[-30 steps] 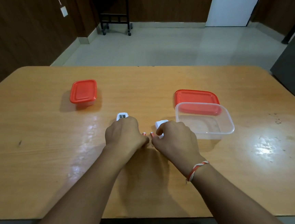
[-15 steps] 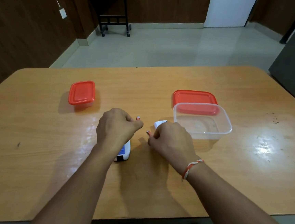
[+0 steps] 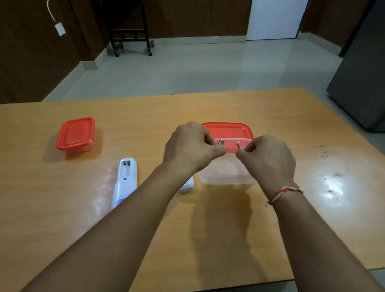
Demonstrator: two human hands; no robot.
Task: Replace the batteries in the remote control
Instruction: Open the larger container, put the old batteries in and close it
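The white remote control (image 3: 125, 182) lies face down on the wooden table (image 3: 53, 216), its battery bay open and empty. My left hand (image 3: 190, 147) pinches a small red battery (image 3: 221, 141) above the clear open container (image 3: 227, 177). My right hand (image 3: 268, 160) pinches a second red battery (image 3: 239, 145) over the same container. A white piece, probably the battery cover (image 3: 187, 187), shows beside the container, partly hidden by my left forearm.
The container's red lid (image 3: 228, 131) lies just behind it. A closed red-lidded box (image 3: 76, 135) stands at the far left of the table. A dark cabinet (image 3: 371, 72) stands off the right side, and a wheeled black stand (image 3: 129, 32) is on the floor beyond.
Both hands rose from the table beside the remote and moved right, each carrying a battery, to hover over the clear container. The remote is now uncovered on the table.
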